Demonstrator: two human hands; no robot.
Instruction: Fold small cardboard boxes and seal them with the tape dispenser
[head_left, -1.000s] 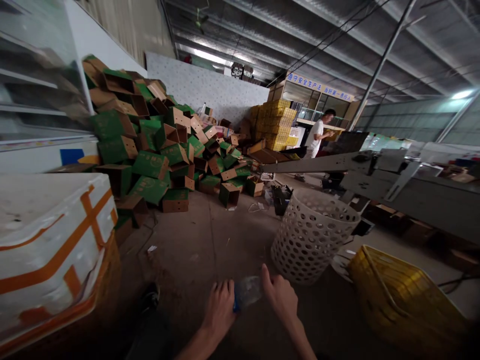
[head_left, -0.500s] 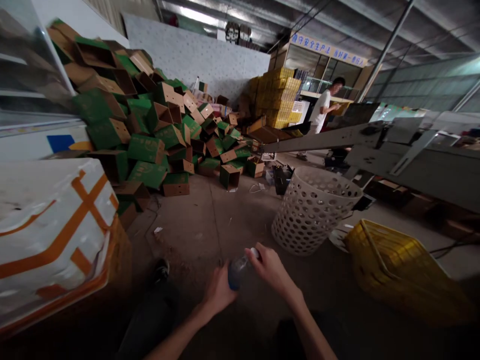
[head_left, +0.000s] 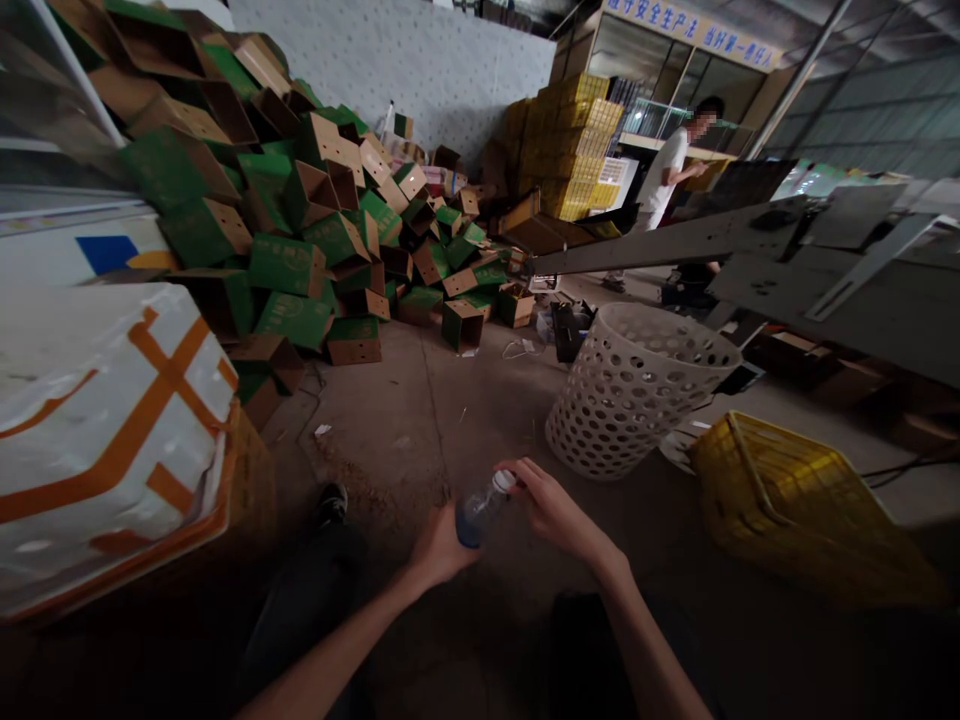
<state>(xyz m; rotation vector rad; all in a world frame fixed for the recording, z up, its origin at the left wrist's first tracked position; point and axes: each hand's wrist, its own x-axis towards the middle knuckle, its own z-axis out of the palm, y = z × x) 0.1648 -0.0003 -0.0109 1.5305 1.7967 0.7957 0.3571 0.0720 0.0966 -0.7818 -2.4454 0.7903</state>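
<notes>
A small clear plastic bottle (head_left: 480, 505) with a blue label and a white cap tilts up to the right, low in the middle of the view. My left hand (head_left: 437, 548) is wrapped round its lower part. The fingers of my right hand (head_left: 551, 510) pinch the white cap at the bottle's top. Both forearms reach in from the bottom edge, above a bare concrete floor.
A white perforated basket (head_left: 637, 400) stands just right of my hands, a yellow crate (head_left: 795, 500) beyond it. A heap of green and brown cartons (head_left: 300, 250) fills the back left. A white box with orange tape (head_left: 105, 430) sits at left. A person in a white shirt (head_left: 664, 175) stands far back by a grey conveyor arm (head_left: 675, 245).
The bottle has turned from lying sideways between my hands to tilting cap-up, and my right hand has shifted onto the cap. The view has tipped downward.
</notes>
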